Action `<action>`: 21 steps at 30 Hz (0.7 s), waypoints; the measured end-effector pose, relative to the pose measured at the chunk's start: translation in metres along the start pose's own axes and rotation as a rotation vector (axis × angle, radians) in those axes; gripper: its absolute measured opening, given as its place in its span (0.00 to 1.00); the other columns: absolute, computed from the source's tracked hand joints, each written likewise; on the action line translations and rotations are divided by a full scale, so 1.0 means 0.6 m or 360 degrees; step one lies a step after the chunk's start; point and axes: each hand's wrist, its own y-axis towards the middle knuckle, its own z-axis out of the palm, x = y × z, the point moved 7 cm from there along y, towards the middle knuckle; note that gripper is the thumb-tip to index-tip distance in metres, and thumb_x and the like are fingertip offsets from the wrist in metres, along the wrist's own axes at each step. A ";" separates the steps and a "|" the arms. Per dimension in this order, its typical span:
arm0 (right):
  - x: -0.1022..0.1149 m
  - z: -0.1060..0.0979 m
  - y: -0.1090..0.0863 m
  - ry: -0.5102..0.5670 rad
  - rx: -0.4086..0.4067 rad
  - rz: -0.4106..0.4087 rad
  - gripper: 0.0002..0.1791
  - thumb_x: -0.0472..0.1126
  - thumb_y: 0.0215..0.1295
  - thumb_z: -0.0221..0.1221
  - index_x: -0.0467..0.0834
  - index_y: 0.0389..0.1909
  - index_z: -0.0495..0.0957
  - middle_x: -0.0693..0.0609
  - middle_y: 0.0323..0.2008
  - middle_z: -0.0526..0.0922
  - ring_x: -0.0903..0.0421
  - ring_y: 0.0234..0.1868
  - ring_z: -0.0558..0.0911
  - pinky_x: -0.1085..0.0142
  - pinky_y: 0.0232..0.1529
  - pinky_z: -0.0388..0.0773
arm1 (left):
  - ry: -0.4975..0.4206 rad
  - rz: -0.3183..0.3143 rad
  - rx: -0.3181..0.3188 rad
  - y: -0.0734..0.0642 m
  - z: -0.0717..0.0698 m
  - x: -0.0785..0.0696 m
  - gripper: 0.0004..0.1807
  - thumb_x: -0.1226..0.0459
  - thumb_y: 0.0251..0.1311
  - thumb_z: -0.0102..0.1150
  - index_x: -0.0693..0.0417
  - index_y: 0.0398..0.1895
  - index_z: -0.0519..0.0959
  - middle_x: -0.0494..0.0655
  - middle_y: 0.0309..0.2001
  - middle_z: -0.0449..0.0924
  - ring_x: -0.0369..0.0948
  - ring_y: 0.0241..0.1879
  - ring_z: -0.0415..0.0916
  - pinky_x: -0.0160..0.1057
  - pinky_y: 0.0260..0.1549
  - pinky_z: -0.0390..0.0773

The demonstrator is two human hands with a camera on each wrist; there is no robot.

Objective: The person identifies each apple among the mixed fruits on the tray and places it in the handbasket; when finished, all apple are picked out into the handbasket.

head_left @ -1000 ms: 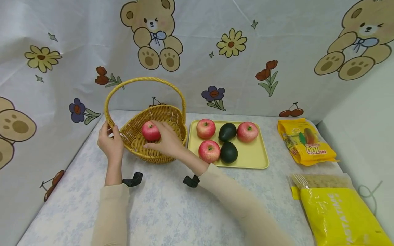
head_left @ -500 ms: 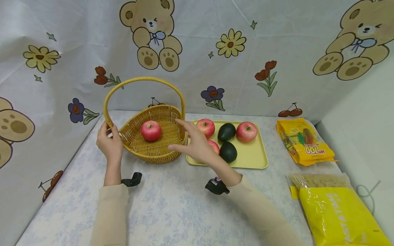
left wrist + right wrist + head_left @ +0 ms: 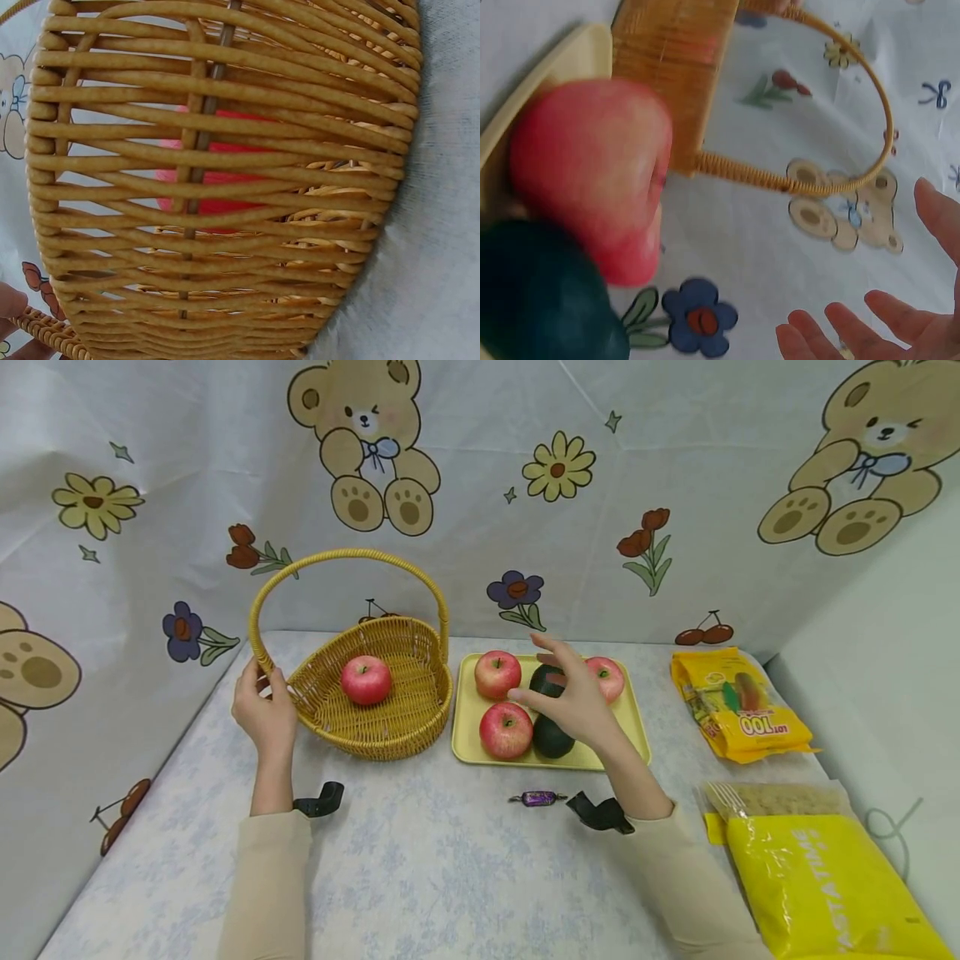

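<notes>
My left hand [image 3: 266, 710] grips the left foot of the yellow handle [image 3: 348, 553] on a wicker basket [image 3: 408, 681]. One red apple [image 3: 366, 680] lies inside, showing through the weave in the left wrist view. Over a pale yellow tray [image 3: 467, 718], my right hand [image 3: 577, 697] hovers with fingers spread and holds nothing. On that tray sit three apples, a back-left one [image 3: 498, 674], a front-left one [image 3: 506, 731] and a right one [image 3: 609, 678] partly behind the hand. Two dark green avocados, the back one [image 3: 542, 683] and the front one [image 3: 552, 741], are partly covered by the hand.
A small purple wrapped candy [image 3: 538, 798] lies on the table in front of the tray. To the right are an orange-yellow snack bag [image 3: 742, 702] and a larger yellow pasta bag [image 3: 825, 868]. A patterned cloth [image 3: 465, 468] hangs behind.
My right hand has left the apple in the basket and moved right, over the tray. The candy has come into view from under that arm. My left hand keeps its hold on the handle.
</notes>
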 end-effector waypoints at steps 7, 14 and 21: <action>-0.045 -0.068 -0.005 -0.0018 -0.0152 0.0113 0.43 0.45 0.59 0.68 0.50 0.74 0.59 0.47 0.73 0.62 0.43 0.70 0.66 0.42 0.67 0.64 | 0.0000 0.0003 0.0000 0.000 0.000 0.002 0.18 0.65 0.71 0.49 0.56 0.62 0.76 0.59 0.54 0.78 0.50 0.53 0.77 0.49 0.48 0.77; -0.083 -0.115 -0.006 0.0027 -0.0302 0.0128 0.44 0.43 0.59 0.68 0.47 0.74 0.59 0.45 0.73 0.62 0.41 0.69 0.66 0.43 0.67 0.65 | 0.0002 0.0004 -0.0009 0.000 -0.001 0.003 0.18 0.65 0.71 0.49 0.57 0.61 0.76 0.59 0.54 0.78 0.51 0.53 0.77 0.50 0.49 0.78; -0.130 -0.142 -0.012 0.0059 -0.0391 0.0252 0.44 0.45 0.61 0.66 0.46 0.75 0.56 0.44 0.74 0.59 0.40 0.71 0.63 0.43 0.69 0.61 | 0.0011 0.0014 -0.0010 0.001 -0.001 0.000 0.18 0.65 0.71 0.49 0.57 0.61 0.76 0.59 0.53 0.78 0.51 0.52 0.78 0.48 0.47 0.77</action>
